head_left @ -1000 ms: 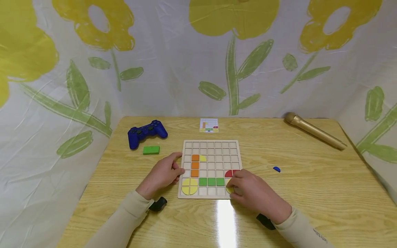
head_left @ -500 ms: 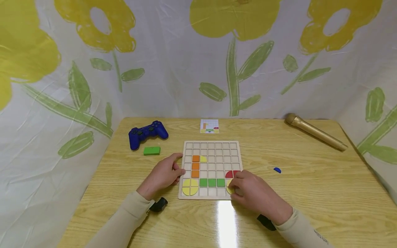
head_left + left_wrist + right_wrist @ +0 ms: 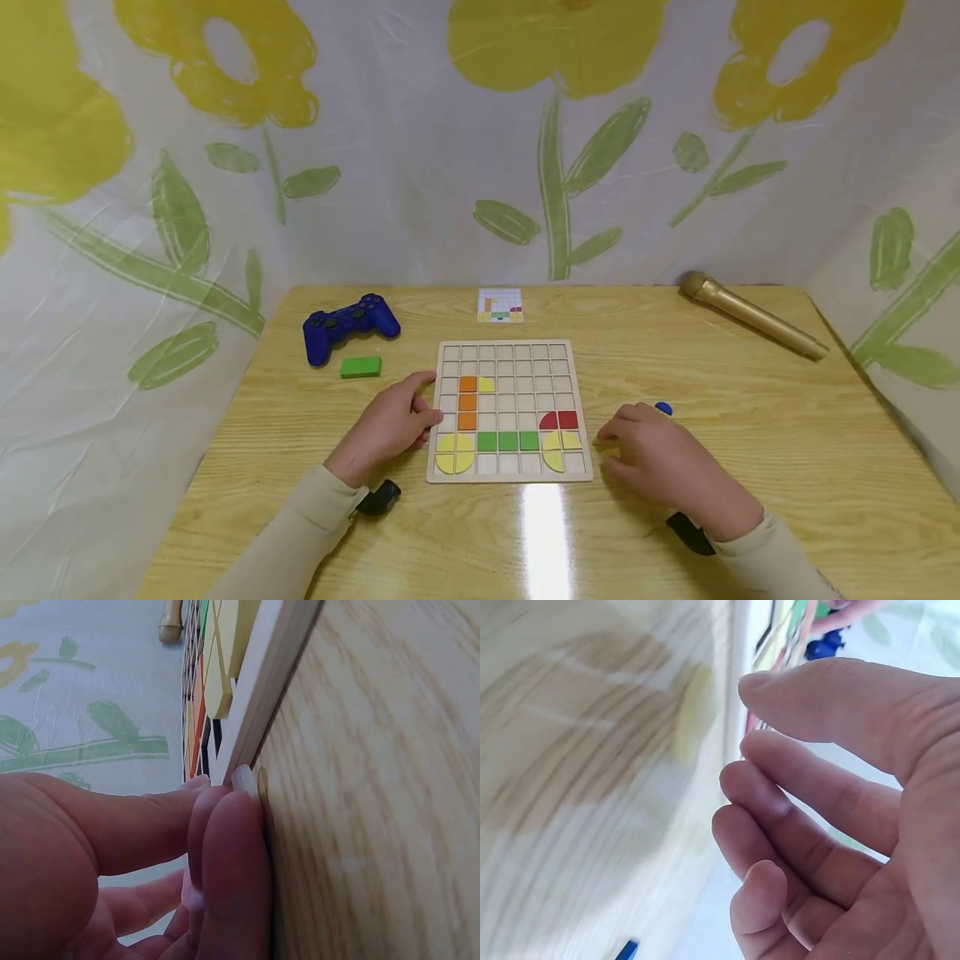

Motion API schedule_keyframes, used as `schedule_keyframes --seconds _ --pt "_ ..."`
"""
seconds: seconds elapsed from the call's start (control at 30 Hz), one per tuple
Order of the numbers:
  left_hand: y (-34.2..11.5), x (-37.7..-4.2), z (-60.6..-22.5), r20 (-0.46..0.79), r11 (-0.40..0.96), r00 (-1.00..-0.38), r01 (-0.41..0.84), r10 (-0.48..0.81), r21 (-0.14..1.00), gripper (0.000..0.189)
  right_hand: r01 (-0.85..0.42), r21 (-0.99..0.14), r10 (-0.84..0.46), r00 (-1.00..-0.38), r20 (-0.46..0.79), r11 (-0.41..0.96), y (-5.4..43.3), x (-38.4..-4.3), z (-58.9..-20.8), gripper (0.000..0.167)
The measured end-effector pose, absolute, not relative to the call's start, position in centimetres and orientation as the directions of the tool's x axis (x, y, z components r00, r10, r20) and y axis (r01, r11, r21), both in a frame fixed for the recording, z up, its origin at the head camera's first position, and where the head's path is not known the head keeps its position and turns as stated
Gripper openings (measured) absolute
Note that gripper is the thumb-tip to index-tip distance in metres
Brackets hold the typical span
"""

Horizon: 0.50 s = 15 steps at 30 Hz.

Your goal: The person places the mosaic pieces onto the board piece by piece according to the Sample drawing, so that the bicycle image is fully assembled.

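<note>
A square wooden grid board (image 3: pixel 517 345) lies on the table with coloured tiles in its cells: orange squares (image 3: pixel 468 402), green squares (image 3: pixel 507 442), red tiles (image 3: pixel 567 420) and yellow quarter circles (image 3: pixel 446 462). My left hand (image 3: pixel 382 425) holds the board's left edge, thumb at the top and a fingertip against the side in the left wrist view. My right hand (image 3: pixel 660 454) is just right of the board, fingers loosely bent and thumb apart. A blurred yellow patch (image 3: pixel 694 712) shows on the tabletop near its fingertips. Behind the right hand lies a small blue half-round piece (image 3: pixel 663 407).
A printed pattern card (image 3: pixel 500 306) lies behind the board. At the left are a blue game controller (image 3: pixel 350 325) and a green block (image 3: pixel 361 367). A gold microphone (image 3: pixel 753 315) lies back right. A flowered cloth (image 3: pixel 420 208) hangs behind the table.
My right hand has moved right, off the board, uncovering the yellow tiles at its lower right corner. My left hand stays at the left edge.
</note>
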<state>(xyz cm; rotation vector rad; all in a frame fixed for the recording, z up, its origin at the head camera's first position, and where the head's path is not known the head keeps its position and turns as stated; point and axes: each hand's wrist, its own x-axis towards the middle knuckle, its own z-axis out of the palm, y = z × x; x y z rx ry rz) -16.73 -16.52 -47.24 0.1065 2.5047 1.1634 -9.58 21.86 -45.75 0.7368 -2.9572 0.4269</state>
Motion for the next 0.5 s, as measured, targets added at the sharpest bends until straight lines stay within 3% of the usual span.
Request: schedule_keyframes --seconds 0.5 --pt "-16.5 -16.7 -47.2 -0.310 0.654 -0.924 -0.092 0.225 0.751 0.066 -0.434 -0.318 -0.419 -0.900 0.118 0.843 24.0 -8.4 -46.4 0.025"
